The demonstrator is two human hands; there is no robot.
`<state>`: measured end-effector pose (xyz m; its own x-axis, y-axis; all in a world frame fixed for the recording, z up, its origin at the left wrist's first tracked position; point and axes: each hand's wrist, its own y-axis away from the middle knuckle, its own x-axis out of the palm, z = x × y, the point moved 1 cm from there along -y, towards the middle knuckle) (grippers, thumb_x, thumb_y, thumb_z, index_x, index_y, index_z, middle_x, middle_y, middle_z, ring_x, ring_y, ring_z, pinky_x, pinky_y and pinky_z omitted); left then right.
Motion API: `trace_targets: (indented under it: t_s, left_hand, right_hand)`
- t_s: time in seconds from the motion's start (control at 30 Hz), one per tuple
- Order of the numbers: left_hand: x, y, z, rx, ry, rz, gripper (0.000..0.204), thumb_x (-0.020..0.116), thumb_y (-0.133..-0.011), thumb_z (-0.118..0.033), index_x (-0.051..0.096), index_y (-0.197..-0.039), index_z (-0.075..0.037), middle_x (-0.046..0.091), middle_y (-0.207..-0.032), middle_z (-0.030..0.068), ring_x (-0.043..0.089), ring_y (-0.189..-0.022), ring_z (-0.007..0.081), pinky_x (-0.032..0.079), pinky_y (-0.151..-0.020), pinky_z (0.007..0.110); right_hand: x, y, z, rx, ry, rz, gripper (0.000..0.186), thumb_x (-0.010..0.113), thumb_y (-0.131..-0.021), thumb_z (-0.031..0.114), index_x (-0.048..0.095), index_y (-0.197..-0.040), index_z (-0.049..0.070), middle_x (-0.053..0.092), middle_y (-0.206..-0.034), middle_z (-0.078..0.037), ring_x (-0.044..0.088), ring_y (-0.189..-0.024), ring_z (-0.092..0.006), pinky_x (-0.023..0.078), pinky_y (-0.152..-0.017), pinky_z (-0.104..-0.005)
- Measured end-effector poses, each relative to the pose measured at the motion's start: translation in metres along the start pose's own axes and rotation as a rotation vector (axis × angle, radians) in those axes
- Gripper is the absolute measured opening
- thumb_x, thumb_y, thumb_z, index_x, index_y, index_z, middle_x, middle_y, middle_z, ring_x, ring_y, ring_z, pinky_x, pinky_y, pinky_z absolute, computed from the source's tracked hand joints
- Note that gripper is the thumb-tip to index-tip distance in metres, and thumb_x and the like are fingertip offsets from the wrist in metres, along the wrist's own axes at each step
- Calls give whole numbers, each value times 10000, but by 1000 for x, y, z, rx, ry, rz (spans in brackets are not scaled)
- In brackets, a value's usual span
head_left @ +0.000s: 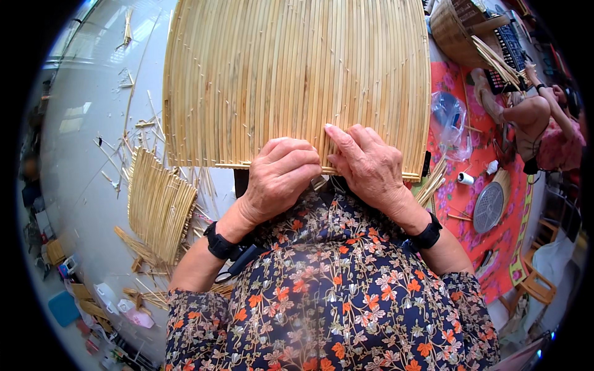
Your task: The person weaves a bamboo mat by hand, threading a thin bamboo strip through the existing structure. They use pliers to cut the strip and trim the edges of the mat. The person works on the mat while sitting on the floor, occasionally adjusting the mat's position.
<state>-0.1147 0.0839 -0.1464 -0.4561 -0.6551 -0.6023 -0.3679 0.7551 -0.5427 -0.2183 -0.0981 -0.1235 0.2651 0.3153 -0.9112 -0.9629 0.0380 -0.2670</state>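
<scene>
A large mat of straw-coloured plant stalks point(297, 74), laid side by side and stitched with thread, spreads out in front of me. Thin stalks run crosswise along its near edge. My left hand point(281, 176) is closed on this edge, its fingers curled over near the middle. Just to its right, my right hand point(371, 164) also grips the edge. Its index finger points up along the stalks, while its thumb presses near the crosswise stalks. What lies under both sets of fingers is hidden. Each wrist wears a black band.
A smaller stalk mat point(162, 207) lies on the floor at left among loose offcuts. At right, a red flowered cloth point(458, 191) bears a spool of white thread point(465, 179), a round grey disc point(489, 207) and a plastic bag point(450, 120). Beyond are a woven basket point(458, 34) and a seated person point(532, 120).
</scene>
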Motion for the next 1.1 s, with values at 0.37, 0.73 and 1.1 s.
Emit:
trace_targets:
  t_s: [0.37,0.73,1.1]
  left_hand:
    - [-3,-1,2,-41,55,15,142,808,-774,-29,738,-892,-63,720,-943,53,699,-984,264,574,-845,381]
    - [-13,3,9,-319,500,-87,127,760,-881,15,727,-987,-45,731,-1065,74,694,-1072,242,496,-1080,454]
    - [-16,-1,10,-325,534,-48,262,762,-878,7,714,-1129,-52,722,-1099,73,683,-1101,263,406,-1155,479]
  right_hand:
    - [3,-1,0,18,-27,-40,427,750,-833,156,658,-1249,146,582,-876,-26,655,-811,-203,548,-577,-334]
    - [-2,3,-8,162,-413,36,346,734,-894,114,686,-1236,82,688,-950,-72,710,-894,-233,580,-704,-347]
    - [-3,-16,-5,272,-1071,358,124,717,-968,79,693,-1063,3,694,-902,-45,664,-740,-100,540,-659,-250]
